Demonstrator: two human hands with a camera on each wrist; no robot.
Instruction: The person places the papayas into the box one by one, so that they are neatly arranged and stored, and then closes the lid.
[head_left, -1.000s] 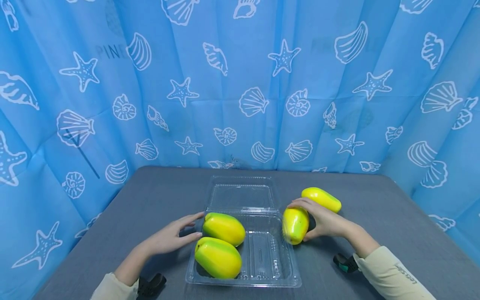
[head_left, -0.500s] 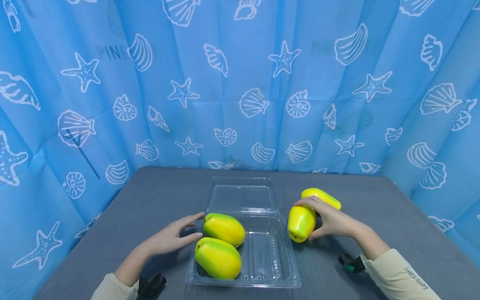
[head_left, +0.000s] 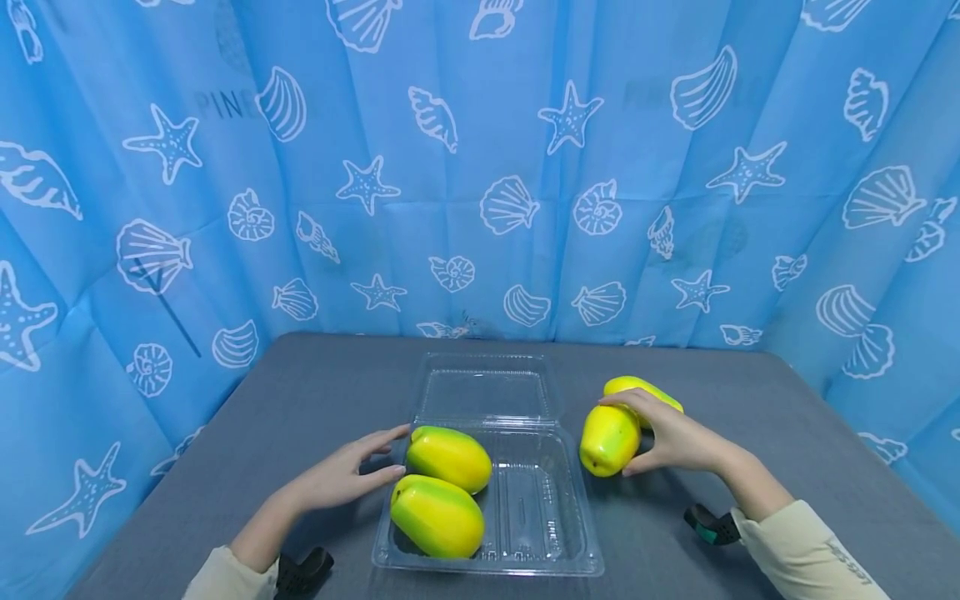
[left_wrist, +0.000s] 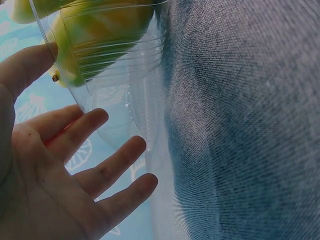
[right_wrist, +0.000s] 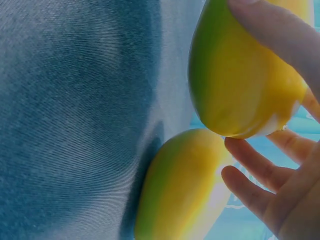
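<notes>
My right hand [head_left: 675, 437] holds a yellow-green papaya [head_left: 606, 446] between thumb and fingers, just right of the clear plastic container [head_left: 588, 533]. In the right wrist view this papaya [right_wrist: 250, 85] is raised off the cloth, one end toward the fingers. Behind it lies another papaya [head_left: 626, 385], partly covered by the hand. Two papayas, a rear one [head_left: 450, 458] and a front one [head_left: 437, 518], rest side by side in the left half of the container. My left hand [head_left: 337, 475] is at the container's left wall, fingers spread; its thumb and a fingertip meet the rim in the left wrist view.
The container's hinged lid [head_left: 483, 392] is folded back flat behind it. Grey cloth [head_left: 337, 375] covers the table. A blue shell-print curtain [head_left: 480, 167] hangs along the back and sides. Dark devices are strapped at both wrists, the right one [head_left: 711, 525] by the sleeve.
My right hand has moved right with the papaya, away from the container's right rim and toward the papaya behind. The left hand and the two papayas in the container have stayed put.
</notes>
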